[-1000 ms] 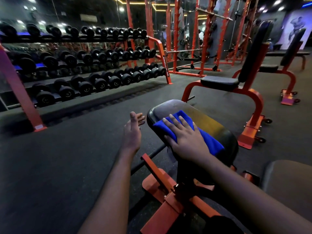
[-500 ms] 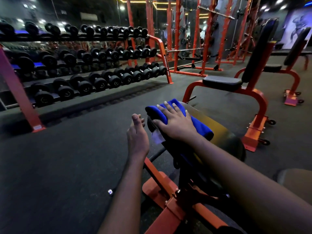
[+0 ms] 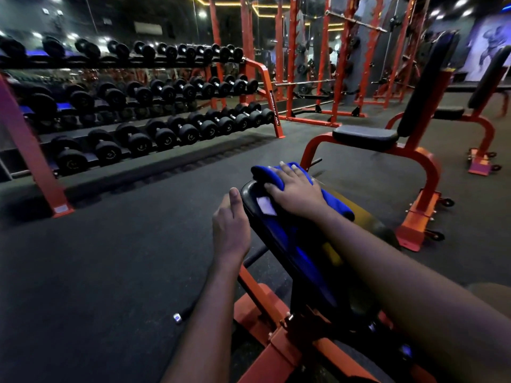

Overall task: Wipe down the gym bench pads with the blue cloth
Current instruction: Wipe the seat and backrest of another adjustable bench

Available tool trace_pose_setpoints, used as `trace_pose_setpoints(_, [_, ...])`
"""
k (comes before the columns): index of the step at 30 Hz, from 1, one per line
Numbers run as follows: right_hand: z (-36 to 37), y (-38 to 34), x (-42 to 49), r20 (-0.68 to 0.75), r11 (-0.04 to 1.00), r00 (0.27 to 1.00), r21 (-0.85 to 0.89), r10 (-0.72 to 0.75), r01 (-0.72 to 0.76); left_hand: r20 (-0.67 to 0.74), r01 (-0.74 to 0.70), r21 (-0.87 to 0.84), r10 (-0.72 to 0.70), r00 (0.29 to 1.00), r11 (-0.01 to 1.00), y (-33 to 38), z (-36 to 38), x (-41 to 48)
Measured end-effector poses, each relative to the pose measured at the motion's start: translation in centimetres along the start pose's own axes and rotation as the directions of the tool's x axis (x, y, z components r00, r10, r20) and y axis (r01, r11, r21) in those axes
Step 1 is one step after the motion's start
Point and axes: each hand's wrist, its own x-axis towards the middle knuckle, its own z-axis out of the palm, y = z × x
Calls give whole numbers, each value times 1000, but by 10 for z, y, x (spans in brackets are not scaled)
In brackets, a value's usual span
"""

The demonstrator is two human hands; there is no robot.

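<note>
1. The cloth (image 3: 264,172) is bright blue, with a small white tag (image 3: 266,206).
2. The surface (image 3: 276,233) under it is glossy black and shows blue and dull yellow reflections.
3. Its frame (image 3: 279,352) is orange.
4. The floor (image 3: 110,258) is dark grey.
5. The dumbbells (image 3: 163,136) are black, on a rack (image 3: 266,87) with orange-red posts.
6. The second bench (image 3: 365,136) has black pads and an orange frame.
7. The lifting cages (image 3: 337,64) are orange-red; a thin yellow light strip (image 3: 229,3) runs overhead.
</note>
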Motion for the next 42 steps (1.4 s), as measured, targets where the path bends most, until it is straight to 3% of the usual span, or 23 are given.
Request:
trace_pose_setpoints(5, [-9,1,42,-20,988,988,19,154,-154,56,-41,165,32,998,985,-12,7,3])
trace_pose_setpoints(9, [1,22,-1,-90,1000,996,17,-23,25,82,-64,186,50,995,980,-14,8,0])
trace_pose_setpoints(12, [-7,47,-4,-82,998,995,34,-50,53,108,-58,203,37,993,978,-11,8,1])
trace_pose_setpoints(16, [-12,29,22,-110,978,972,65,207,-201,165,-42,256,-1,986,966,-3,6,1])
trace_pose_setpoints(17, [-10,23,17,-102,983,978,48,183,-179,167,-37,265,-8,986,964,-2,5,0])
trace_pose_setpoints(21, [0,41,-40,-125,989,983,53,-132,139,150,-38,231,3,989,972,-3,7,-4])
trace_pose_setpoints(23, [-4,67,-47,-128,980,977,77,-173,184,152,-28,226,-7,988,974,-2,8,-4])
trace_pose_setpoints(26, [-11,80,-31,-142,991,985,109,96,-81,185,-39,260,-10,983,965,-1,7,-5])
trace_pose_setpoints(28, [-13,66,-27,-180,958,943,123,279,-260,203,-56,281,-2,979,958,0,5,-4])
trace_pose_setpoints(31, [0,52,-59,-142,991,981,47,130,-125,197,-24,288,-34,980,957,-1,4,-7])
trace_pose_setpoints(33, [5,65,-86,-122,998,992,46,-35,41,194,-15,270,-39,980,963,-1,5,-9])
trace_pose_setpoints(35, [0,89,-88,-102,993,990,53,-100,105,201,-18,269,-38,979,963,-1,4,-9])
trace_pose_setpoints(36, [-5,95,-80,-116,996,992,66,-51,59,206,-22,279,-38,978,960,0,3,-8])
trace_pose_setpoints(39, [-10,85,-62,-181,951,936,125,301,-281,216,-36,299,-31,976,954,1,3,-7])
trace_pose_setpoints(40, [-8,73,-66,-196,942,922,113,333,-316,210,-38,296,-26,977,955,1,4,-7])
trace_pose_setpoints(42, [1,54,-91,-184,971,954,63,238,-230,200,-35,288,-24,979,957,1,4,-10])
